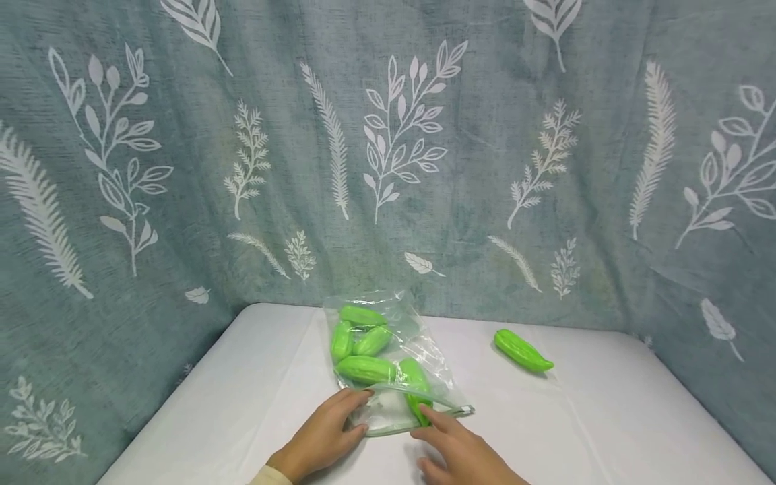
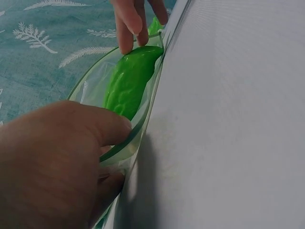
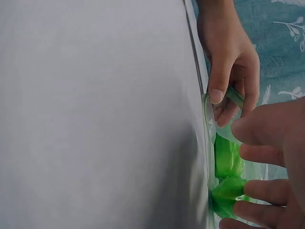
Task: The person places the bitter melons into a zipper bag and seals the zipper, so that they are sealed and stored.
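A clear zip bag lies on the table with its mouth toward me. Inside it are several bright green bitter melons. My left hand pinches the left side of the bag's mouth, thumb and fingers around its edge, holding the mouth apart. Just inside the mouth lies one bitter melon, its tip pointing out. My right hand touches that melon with extended fingertips; in the right wrist view its fingers are spread over the green surface. Another bitter melon rests outside the bag, farther right.
A white cloth covers the table. Behind it and at both sides hangs a grey-green curtain with white leaf patterns. The zip slider sits at the right end of the bag's mouth.
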Demonstrator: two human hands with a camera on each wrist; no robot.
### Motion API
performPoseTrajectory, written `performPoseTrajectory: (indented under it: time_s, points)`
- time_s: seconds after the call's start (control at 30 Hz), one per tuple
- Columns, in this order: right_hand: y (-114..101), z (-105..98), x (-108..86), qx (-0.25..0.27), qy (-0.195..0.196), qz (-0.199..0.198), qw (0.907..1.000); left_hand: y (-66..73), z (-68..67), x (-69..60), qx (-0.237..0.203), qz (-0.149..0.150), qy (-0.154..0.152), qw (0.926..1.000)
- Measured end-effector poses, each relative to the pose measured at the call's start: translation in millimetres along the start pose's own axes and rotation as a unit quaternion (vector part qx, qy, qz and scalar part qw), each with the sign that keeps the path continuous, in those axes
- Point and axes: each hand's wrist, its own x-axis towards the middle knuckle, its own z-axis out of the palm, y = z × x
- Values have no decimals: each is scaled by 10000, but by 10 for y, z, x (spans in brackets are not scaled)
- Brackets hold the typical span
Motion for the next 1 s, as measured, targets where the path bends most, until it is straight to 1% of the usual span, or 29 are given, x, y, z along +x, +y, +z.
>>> performPoseTrajectory:
  time_s: [0.1, 0.2, 0.27, 0.4, 0.47, 0.63, 0.7, 0.87, 1.0]
  points:
    - [15, 16, 12, 374, -225, -56, 9990, -7, -13, -8, 40, -14, 19, 10000]
    - [46, 35, 21, 775, -473, -186, 9957, -21, -18, -16, 46, -4, 80, 10000]
    - [65, 47, 25, 946, -612, -187, 9935, -30, -15, -17, 36, 15, 82, 10000]
    - [90, 67, 28, 947, -658, -113, 9933, -31, -5, -17, -1, 1, 18, 10000]
    - [94, 74, 31, 943, -618, -108, 9936, -29, -4, -20, -8, -43, 9, 10000]
    - [85, 68, 43, 846, -454, -118, 9953, -24, -2, -21, 25, 11, 50, 10000]
    - [80, 65, 45, 823, -447, -92, 9956, -21, 2, -27, 34, 38, 53, 10000]
    - [63, 48, 57, 871, -555, 172, 9945, -31, 17, -33, 92, 103, 85, 9999]
    - [55, 27, 84, 856, -610, 340, 9939, -33, 20, -18, 24, 139, 60, 9999]
